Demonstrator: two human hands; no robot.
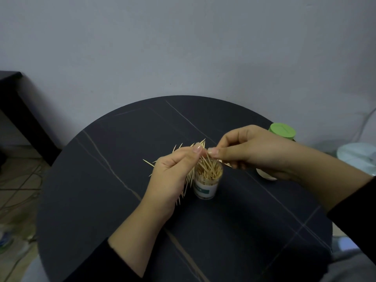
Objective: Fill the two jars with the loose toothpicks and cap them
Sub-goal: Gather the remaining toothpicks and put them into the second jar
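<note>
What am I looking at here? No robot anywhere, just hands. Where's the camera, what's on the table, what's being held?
There is no machine: a person does the task bare-handed, and the single picture comes from a wide-angle camera on their head, looking forward and down. The left hand grips a bundle of toothpicks. The right hand pinches a few picks just above the open jar, which is already mostly full. On the round dark table, loose toothpicks lie behind the left hand, and a green-capped jar stands at the far right. A pale object under the right wrist is too hidden to identify.
</note>
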